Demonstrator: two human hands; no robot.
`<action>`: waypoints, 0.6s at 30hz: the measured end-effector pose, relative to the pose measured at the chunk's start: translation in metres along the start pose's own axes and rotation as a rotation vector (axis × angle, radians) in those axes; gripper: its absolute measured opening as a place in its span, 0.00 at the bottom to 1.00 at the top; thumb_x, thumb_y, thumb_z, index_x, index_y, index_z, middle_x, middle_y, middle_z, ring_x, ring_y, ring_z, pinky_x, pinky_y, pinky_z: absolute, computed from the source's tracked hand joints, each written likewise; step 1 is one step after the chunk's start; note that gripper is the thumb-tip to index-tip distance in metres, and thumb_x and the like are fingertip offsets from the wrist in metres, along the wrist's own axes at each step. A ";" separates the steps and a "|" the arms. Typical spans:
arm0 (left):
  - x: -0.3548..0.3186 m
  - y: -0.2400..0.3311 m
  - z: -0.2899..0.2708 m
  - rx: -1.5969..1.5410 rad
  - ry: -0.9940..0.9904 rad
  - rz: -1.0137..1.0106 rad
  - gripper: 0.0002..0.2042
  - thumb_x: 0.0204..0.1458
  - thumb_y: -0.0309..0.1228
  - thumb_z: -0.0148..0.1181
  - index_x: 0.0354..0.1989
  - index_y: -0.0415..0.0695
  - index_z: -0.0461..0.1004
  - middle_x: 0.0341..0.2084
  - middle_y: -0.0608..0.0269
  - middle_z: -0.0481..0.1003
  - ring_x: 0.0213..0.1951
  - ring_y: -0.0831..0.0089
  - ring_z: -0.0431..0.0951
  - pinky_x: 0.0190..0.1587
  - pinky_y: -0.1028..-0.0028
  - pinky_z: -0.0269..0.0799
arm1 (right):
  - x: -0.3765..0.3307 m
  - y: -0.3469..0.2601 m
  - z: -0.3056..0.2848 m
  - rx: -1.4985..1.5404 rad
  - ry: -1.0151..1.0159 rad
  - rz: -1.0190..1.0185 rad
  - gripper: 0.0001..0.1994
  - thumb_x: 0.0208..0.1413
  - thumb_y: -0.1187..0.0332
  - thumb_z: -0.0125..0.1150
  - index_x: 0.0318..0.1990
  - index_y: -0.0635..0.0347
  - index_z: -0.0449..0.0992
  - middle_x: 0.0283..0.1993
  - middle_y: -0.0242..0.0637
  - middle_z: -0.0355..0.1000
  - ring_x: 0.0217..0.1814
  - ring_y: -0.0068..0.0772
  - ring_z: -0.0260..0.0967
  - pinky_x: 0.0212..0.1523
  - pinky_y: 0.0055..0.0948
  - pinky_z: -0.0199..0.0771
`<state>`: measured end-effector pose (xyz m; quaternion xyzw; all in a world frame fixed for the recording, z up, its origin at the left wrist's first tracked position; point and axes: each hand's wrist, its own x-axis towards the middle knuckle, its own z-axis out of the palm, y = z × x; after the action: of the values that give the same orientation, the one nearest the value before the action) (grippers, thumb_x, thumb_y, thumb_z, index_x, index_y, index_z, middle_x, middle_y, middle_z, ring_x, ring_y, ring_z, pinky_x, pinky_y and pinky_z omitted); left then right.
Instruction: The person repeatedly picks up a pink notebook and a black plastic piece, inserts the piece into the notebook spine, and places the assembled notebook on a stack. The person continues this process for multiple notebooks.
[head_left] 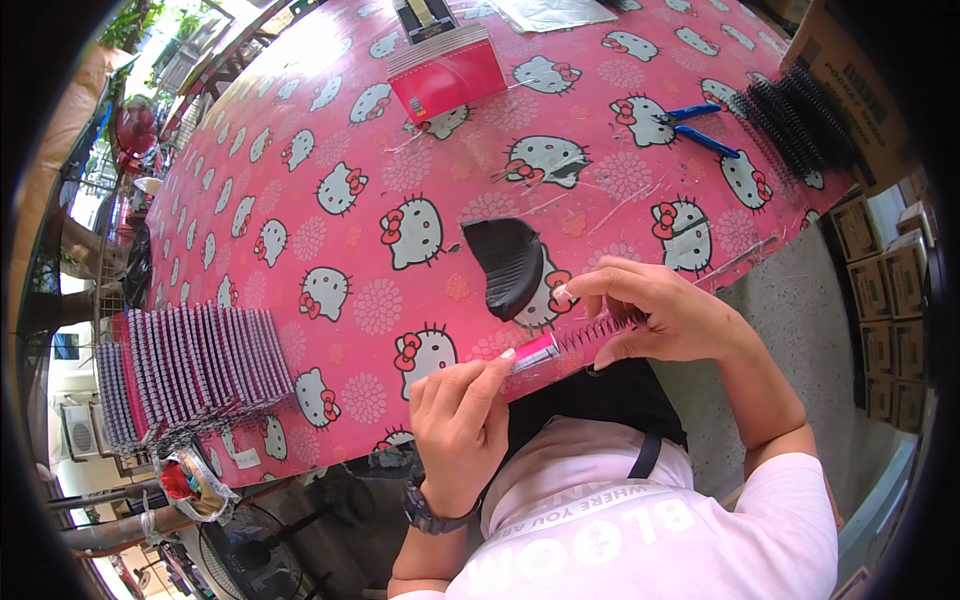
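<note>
A pink cartoon-cat tabletop (330, 130) fills the view, with a row of packaged combs (190, 370) stacked at its left edge, seemingly set aside out of the way. At the near edge, the right hand (660, 310) pinches a black comb (600, 328) by its teeth, while the left hand (460, 415) grips its pink sleeve (535, 352), apparently steadying it. A loose pile of black combs (512, 265) lies just beyond; blue pliers (700, 128) sit well apart.

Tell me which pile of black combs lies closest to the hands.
The small dark pile of combs in the middle of the table, just above the right hand. The other row of black combs lies far off at the table's right edge beside the blue pliers.
</note>
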<state>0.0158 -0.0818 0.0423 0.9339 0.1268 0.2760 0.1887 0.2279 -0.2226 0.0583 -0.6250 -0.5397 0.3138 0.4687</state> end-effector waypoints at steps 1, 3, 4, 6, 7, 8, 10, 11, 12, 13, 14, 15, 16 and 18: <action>0.003 0.002 0.001 0.009 0.000 -0.008 0.16 0.39 0.22 0.64 0.40 0.46 0.79 0.30 0.66 0.76 0.32 0.69 0.74 0.38 0.71 0.63 | 0.000 0.001 0.000 -0.011 -0.007 -0.019 0.13 0.50 0.74 0.63 0.45 0.61 0.75 0.35 0.41 0.70 0.38 0.42 0.72 0.37 0.32 0.72; 0.006 0.003 0.003 0.010 0.014 -0.024 0.14 0.41 0.23 0.65 0.39 0.46 0.79 0.29 0.66 0.75 0.32 0.69 0.74 0.37 0.70 0.63 | -0.001 0.006 0.000 -0.034 -0.025 -0.059 0.14 0.49 0.75 0.63 0.45 0.61 0.75 0.35 0.39 0.70 0.39 0.42 0.71 0.37 0.32 0.72; 0.007 0.003 0.005 0.001 0.027 -0.031 0.12 0.43 0.24 0.65 0.39 0.46 0.79 0.28 0.66 0.75 0.32 0.69 0.74 0.37 0.70 0.63 | -0.002 0.009 0.001 -0.042 -0.043 -0.060 0.14 0.48 0.76 0.63 0.45 0.60 0.75 0.35 0.38 0.70 0.40 0.41 0.71 0.37 0.32 0.72; 0.008 0.002 0.007 -0.012 0.043 -0.034 0.11 0.44 0.26 0.66 0.38 0.46 0.79 0.28 0.66 0.75 0.31 0.69 0.74 0.36 0.70 0.63 | -0.005 0.015 0.002 -0.060 -0.074 -0.059 0.14 0.46 0.78 0.64 0.43 0.60 0.76 0.36 0.36 0.70 0.41 0.40 0.70 0.39 0.32 0.71; 0.007 0.001 0.008 -0.013 0.047 -0.033 0.10 0.45 0.27 0.66 0.37 0.47 0.79 0.27 0.66 0.75 0.31 0.69 0.74 0.35 0.70 0.63 | -0.004 0.016 0.002 -0.078 -0.047 -0.101 0.13 0.46 0.78 0.64 0.42 0.60 0.76 0.36 0.36 0.70 0.41 0.40 0.69 0.39 0.33 0.70; 0.007 0.000 0.008 -0.013 0.050 -0.033 0.09 0.46 0.28 0.66 0.37 0.47 0.79 0.27 0.67 0.75 0.31 0.70 0.74 0.35 0.70 0.63 | -0.003 0.017 0.003 -0.093 -0.020 -0.143 0.12 0.46 0.78 0.64 0.41 0.60 0.76 0.36 0.36 0.71 0.41 0.39 0.69 0.40 0.33 0.70; 0.008 -0.001 0.008 -0.013 0.046 -0.034 0.09 0.45 0.28 0.66 0.37 0.47 0.79 0.27 0.67 0.75 0.31 0.70 0.74 0.35 0.70 0.63 | -0.001 0.019 0.004 -0.125 0.021 -0.228 0.11 0.46 0.79 0.64 0.39 0.60 0.76 0.36 0.36 0.71 0.41 0.39 0.68 0.41 0.34 0.69; 0.008 -0.001 0.008 -0.013 0.044 -0.035 0.09 0.45 0.28 0.67 0.37 0.47 0.79 0.27 0.67 0.75 0.31 0.70 0.74 0.35 0.70 0.63 | 0.000 0.019 0.004 -0.143 0.035 -0.273 0.11 0.46 0.79 0.63 0.39 0.60 0.76 0.36 0.36 0.72 0.40 0.39 0.68 0.41 0.34 0.68; 0.008 -0.001 0.008 -0.020 0.047 -0.036 0.09 0.45 0.28 0.66 0.36 0.47 0.79 0.27 0.67 0.75 0.31 0.70 0.74 0.35 0.70 0.63 | 0.001 0.019 0.004 -0.161 0.049 -0.317 0.10 0.46 0.79 0.63 0.38 0.60 0.76 0.36 0.37 0.72 0.40 0.38 0.68 0.41 0.35 0.68; 0.009 -0.001 0.008 -0.027 0.050 -0.037 0.09 0.45 0.27 0.66 0.36 0.47 0.79 0.27 0.67 0.75 0.31 0.70 0.74 0.35 0.70 0.63 | 0.003 0.020 0.004 -0.149 0.040 -0.312 0.10 0.46 0.79 0.63 0.38 0.60 0.76 0.36 0.37 0.72 0.40 0.39 0.68 0.40 0.35 0.68; 0.009 -0.001 0.008 -0.033 0.052 -0.037 0.08 0.45 0.27 0.66 0.36 0.46 0.79 0.27 0.67 0.76 0.31 0.70 0.74 0.35 0.70 0.63 | 0.004 0.020 0.003 -0.138 0.031 -0.309 0.10 0.47 0.78 0.63 0.38 0.61 0.76 0.35 0.37 0.72 0.39 0.39 0.67 0.40 0.35 0.68; 0.009 0.000 0.008 -0.033 0.053 -0.040 0.08 0.45 0.27 0.66 0.36 0.46 0.79 0.27 0.66 0.76 0.31 0.69 0.74 0.36 0.70 0.63 | 0.005 0.021 0.003 -0.126 0.023 -0.306 0.10 0.47 0.78 0.63 0.38 0.61 0.76 0.35 0.37 0.72 0.39 0.39 0.67 0.39 0.35 0.68; 0.009 0.000 0.008 -0.034 0.054 -0.042 0.08 0.45 0.26 0.66 0.36 0.46 0.79 0.28 0.66 0.76 0.32 0.69 0.74 0.36 0.70 0.63 | 0.005 0.023 0.003 -0.111 0.000 -0.286 0.09 0.47 0.78 0.63 0.38 0.61 0.76 0.34 0.37 0.72 0.40 0.39 0.67 0.39 0.34 0.68; 0.009 0.001 0.009 -0.036 0.061 -0.046 0.08 0.45 0.26 0.66 0.35 0.45 0.78 0.28 0.65 0.76 0.32 0.68 0.74 0.37 0.69 0.63 | 0.004 0.026 0.004 -0.083 -0.046 -0.247 0.09 0.48 0.79 0.62 0.38 0.62 0.75 0.33 0.38 0.72 0.40 0.39 0.68 0.39 0.34 0.68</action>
<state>0.0281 -0.0825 0.0400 0.9184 0.1488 0.3021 0.2079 0.2352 -0.2169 0.0332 -0.5651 -0.6357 0.2454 0.4651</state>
